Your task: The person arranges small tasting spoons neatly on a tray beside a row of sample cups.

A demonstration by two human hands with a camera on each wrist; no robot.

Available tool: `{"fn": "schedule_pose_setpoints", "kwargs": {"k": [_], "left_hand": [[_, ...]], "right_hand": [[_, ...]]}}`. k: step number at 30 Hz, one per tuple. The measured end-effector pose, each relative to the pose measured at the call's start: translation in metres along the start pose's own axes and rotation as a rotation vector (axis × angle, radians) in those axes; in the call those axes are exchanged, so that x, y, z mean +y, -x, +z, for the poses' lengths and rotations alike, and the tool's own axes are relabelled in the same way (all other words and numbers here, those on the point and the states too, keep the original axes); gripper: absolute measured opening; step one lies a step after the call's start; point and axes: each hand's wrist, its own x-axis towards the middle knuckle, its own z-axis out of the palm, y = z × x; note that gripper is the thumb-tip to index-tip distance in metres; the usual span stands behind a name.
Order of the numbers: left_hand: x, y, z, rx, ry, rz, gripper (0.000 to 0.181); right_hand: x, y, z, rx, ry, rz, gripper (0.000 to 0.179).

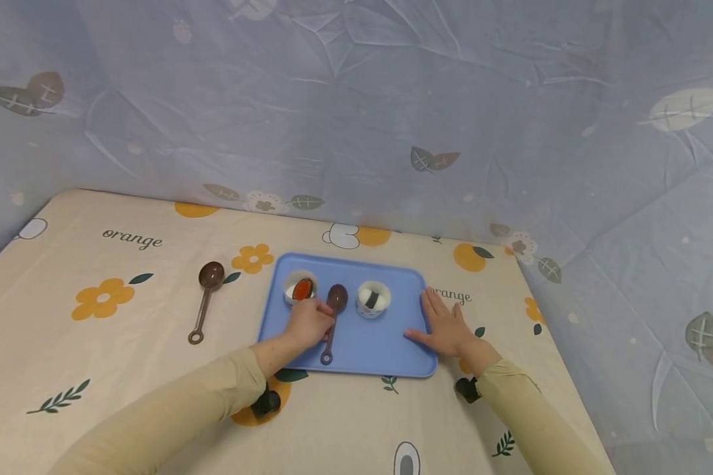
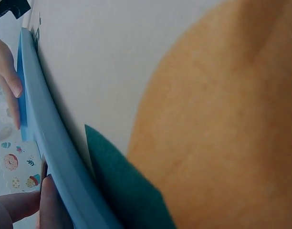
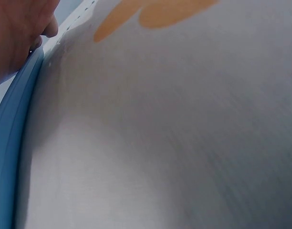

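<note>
A blue tray (image 1: 380, 349) lies on the patterned cloth. Between two small white bowls on it is a brown spoon (image 1: 337, 297), its bowl end pointing away. My left hand (image 1: 309, 323) pinches this spoon's handle between thumb and fingertips, as the left wrist view also shows. The left bowl (image 1: 292, 282) contains an orange-topped piece of sushi (image 1: 302, 289), partly behind my fingers. In the right bowl (image 1: 370, 313) sits a white piece with a black band (image 1: 372, 299). My right hand (image 1: 447, 331) rests with spread fingers on the tray's right edge.
To the left of the tray, another brown spoon (image 1: 211, 276) lies on the tablecloth (image 1: 148, 382). A grey-blue curtain (image 1: 356, 119) with leaf prints rises behind the table and along its right side.
</note>
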Motion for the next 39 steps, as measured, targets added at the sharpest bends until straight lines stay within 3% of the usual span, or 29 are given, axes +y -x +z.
{"fn": "schedule_pose_setpoints", "kwargs": {"k": [10, 15, 22, 27, 33, 39], "left_hand": [[0.000, 0.002, -0.003, 0.002, -0.030, 0.018, 0.010], [0.004, 0.008, -0.012, 0.000, -0.086, 0.032, 0.015], [0.010, 0.019, -0.030, -0.022, -0.158, 0.133, 0.019], [0.014, 0.022, -0.049, -0.022, -0.197, 0.184, 0.024], [0.012, 0.017, -0.083, 0.048, -0.262, 0.235, 0.030], [0.002, 0.013, -0.120, 0.117, -0.328, 0.171, 0.036]], "right_hand": [[-0.002, 0.002, -0.002, 0.002, -0.003, -0.002, 0.092], [0.000, 0.003, -0.003, 0.033, -0.019, -0.015, 0.093], [0.006, 0.002, -0.002, 0.067, -0.026, -0.034, 0.088], [0.008, 0.002, -0.001, 0.079, -0.022, -0.065, 0.080], [0.007, 0.002, -0.002, 0.054, -0.010, -0.088, 0.072], [0.007, 0.003, -0.002, 0.031, 0.013, -0.086, 0.068]]}}
